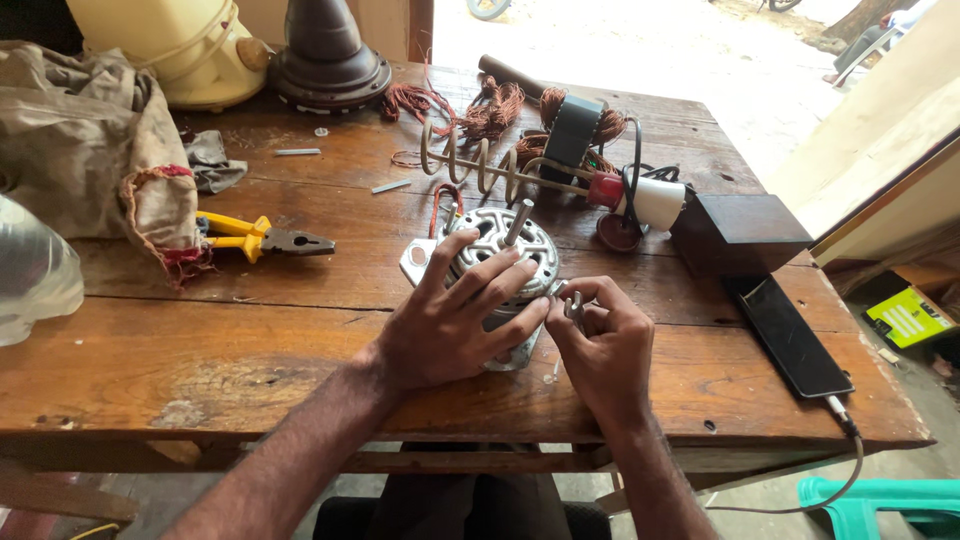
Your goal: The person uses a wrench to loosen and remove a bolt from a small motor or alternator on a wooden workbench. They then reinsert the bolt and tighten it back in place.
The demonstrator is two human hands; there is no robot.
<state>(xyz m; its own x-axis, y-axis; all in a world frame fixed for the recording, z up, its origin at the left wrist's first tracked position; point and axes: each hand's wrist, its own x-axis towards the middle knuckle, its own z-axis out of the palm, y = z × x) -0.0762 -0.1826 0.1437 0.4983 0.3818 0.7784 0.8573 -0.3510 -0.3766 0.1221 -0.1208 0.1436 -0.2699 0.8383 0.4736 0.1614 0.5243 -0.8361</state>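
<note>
A silver electric motor with an upright shaft sits in the middle of the wooden table. My left hand lies flat over the motor's near side, fingers spread across its housing. My right hand is at the motor's right edge, thumb and fingers pinched on a small metal bolt at the housing's flange. A red wire loops up behind the motor.
Yellow-handled pliers lie to the left beside a heap of dirty cloth. Copper wire coils and a metal spiral tool lie behind. A dark wooden box and a phone are at right.
</note>
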